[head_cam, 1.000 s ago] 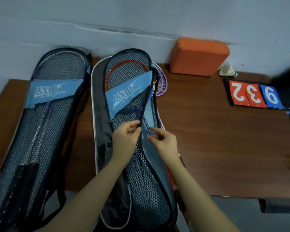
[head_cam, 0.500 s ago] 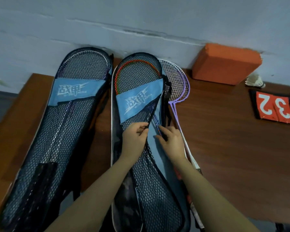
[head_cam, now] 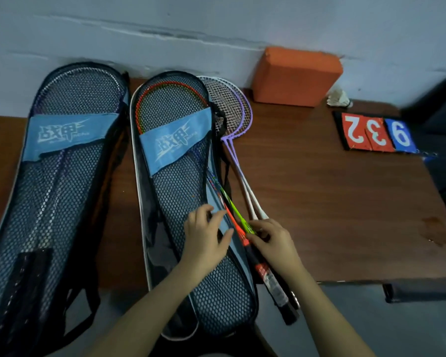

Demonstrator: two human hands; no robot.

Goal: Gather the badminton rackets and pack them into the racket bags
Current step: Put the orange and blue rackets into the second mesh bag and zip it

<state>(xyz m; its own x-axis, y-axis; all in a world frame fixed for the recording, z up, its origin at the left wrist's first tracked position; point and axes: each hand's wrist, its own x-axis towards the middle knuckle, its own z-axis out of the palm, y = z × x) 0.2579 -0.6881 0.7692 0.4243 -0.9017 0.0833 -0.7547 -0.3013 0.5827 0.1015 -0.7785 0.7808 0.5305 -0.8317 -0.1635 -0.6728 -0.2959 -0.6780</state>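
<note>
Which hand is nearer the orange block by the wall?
Right. The right hand lies below the orange block, by the racket shafts; the left hand rests farther left on the mesh bag.

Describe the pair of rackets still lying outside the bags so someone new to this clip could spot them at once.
Start at the orange block against the wall on the wooden table. Just left of it, beside the middle racket bag, lie the purple-and-white rackets, stacked on bare wood. Unlike the red-framed racket under mesh, no bag mesh covers them, and their pale shafts run toward the right hand.

Sports-hall equipment corner: a wooden table [head_cam: 319, 202] against a painted wall, bearing racket bags [head_cam: 70, 202], a flip scoreboard [head_cam: 376, 135] and a shuttlecock [head_cam: 339, 98].
</note>
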